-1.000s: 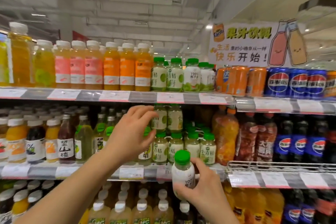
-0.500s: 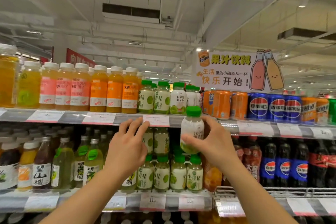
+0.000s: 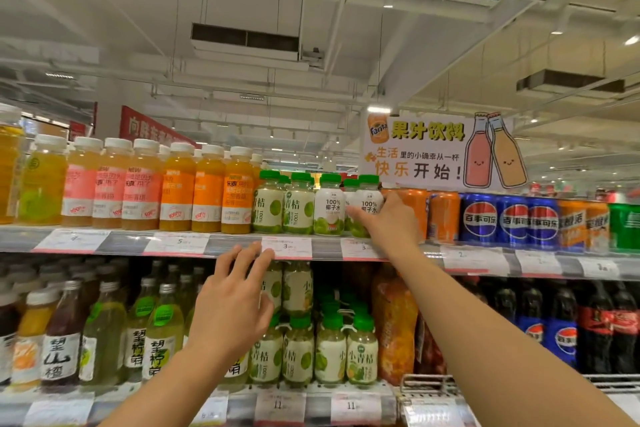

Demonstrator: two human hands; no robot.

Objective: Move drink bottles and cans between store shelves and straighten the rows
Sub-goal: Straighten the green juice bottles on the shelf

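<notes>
Our right hand (image 3: 388, 218) reaches up, fingers curled round a green-capped coconut water bottle (image 3: 367, 206) standing at the right end of its row on the upper shelf (image 3: 221, 243); its label reads "100% 椰子水". Just right of our fingers stand orange cans (image 3: 443, 215), partly hidden by the hand, then Pepsi cans (image 3: 479, 218). Our left hand (image 3: 232, 302) is raised below, fingers spread and relaxed over the lime juice bottles (image 3: 298, 354), covering several labels. A Fanta sign (image 3: 429, 152) reads "果汁饮料".

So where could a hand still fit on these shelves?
Mostly the dark gap above the short green-capped bottles, between the stacked bottles and the big orange bottle. The top shelf is packed around the coconut water bottle in the right hand.
</notes>
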